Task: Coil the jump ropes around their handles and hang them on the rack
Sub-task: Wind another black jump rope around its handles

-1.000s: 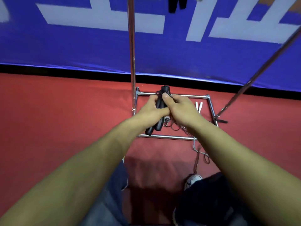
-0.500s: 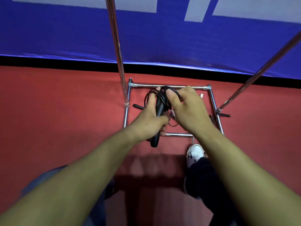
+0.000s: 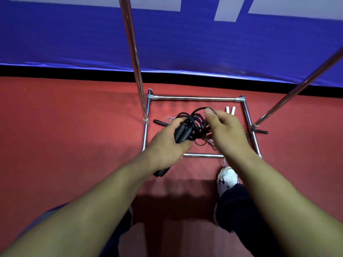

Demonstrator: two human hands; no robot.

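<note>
Fingers (image 3: 177,122) of the left hand (image 3: 167,145) curl tight round the black handles (image 3: 182,133). Handles' long line runs from low-left, near the person, up & away to the right. Right hand (image 3: 225,132) pinches the black rope (image 3: 196,119), thumb on a loop, w/ loose loops bunched at the handles' far end. All held up over the rack's (image 3: 194,98) metal base on the red floor (image 3: 65,136). White handles (image 3: 230,110) lie inside the base.

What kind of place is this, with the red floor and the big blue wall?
Probably a sports hall or gym. The red floor looks like sports matting, a blue banner with large white lettering runs along the wall, and jump ropes lie by a chrome rack, one black jump rope in the person's hands.
</note>
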